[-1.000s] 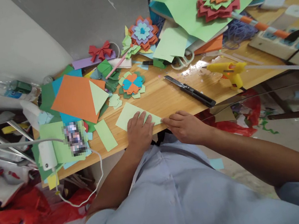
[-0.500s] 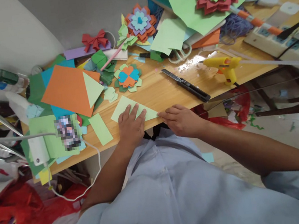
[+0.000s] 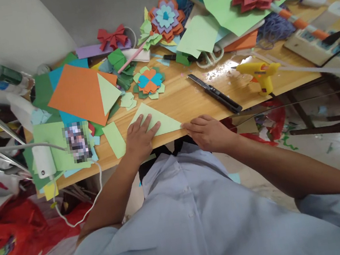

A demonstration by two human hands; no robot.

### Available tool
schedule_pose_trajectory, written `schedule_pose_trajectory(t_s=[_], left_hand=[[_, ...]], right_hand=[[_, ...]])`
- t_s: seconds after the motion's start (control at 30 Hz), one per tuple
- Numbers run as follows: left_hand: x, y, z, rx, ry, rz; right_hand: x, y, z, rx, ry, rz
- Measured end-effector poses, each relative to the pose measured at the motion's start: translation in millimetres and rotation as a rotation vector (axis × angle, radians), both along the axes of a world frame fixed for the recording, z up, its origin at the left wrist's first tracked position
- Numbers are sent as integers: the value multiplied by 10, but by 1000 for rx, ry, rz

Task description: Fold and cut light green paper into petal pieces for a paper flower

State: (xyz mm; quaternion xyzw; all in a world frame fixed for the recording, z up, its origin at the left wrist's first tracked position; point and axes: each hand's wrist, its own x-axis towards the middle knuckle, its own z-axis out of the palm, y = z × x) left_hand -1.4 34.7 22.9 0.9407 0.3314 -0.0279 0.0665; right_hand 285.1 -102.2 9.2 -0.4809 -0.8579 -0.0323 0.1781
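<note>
A light green paper triangle [image 3: 163, 119] lies flat at the front edge of the wooden table [image 3: 179, 84], its long side toward me. My left hand [image 3: 140, 136] rests on its left part, fingers spread and pressing down. At the right corner, my right hand [image 3: 207, 133] pinches the paper's tip, thumb hidden under the fingers. Left of the triangle lies a light green paper strip [image 3: 115, 140]. Behind it sits a small layered paper flower [image 3: 150, 82] in orange, blue and green.
A utility knife [image 3: 216, 93] and a yellow glue gun [image 3: 259, 73] lie to the right, near scissors [image 3: 211, 57] and a power strip [image 3: 314, 54]. Orange paper [image 3: 76, 94], a white power bank [image 3: 43, 160] with its cable, and a pixelated phone-like item [image 3: 77, 142] are at left.
My left hand has slid left along the triangle, its fingers spreading wider. My right hand stays at the right corner. The whole view has shifted slightly.
</note>
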Motion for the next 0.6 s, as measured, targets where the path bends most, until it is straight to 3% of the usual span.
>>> schedule_pose_trajectory(t_s=[0.27, 0.37, 0.43, 0.6], left_hand=[[-199, 46, 38, 60, -11, 0], [-151, -152, 85, 115, -99, -3], [-91, -326, 84, 76, -112, -86], [-42, -554, -54, 6, -73, -119]], right_hand=[[3, 0, -3, -87, 48, -8], [-6, 2, -1, -119, 53, -10], [-18, 2, 7, -139, 56, -14], [5, 6, 11, -148, 69, -20]])
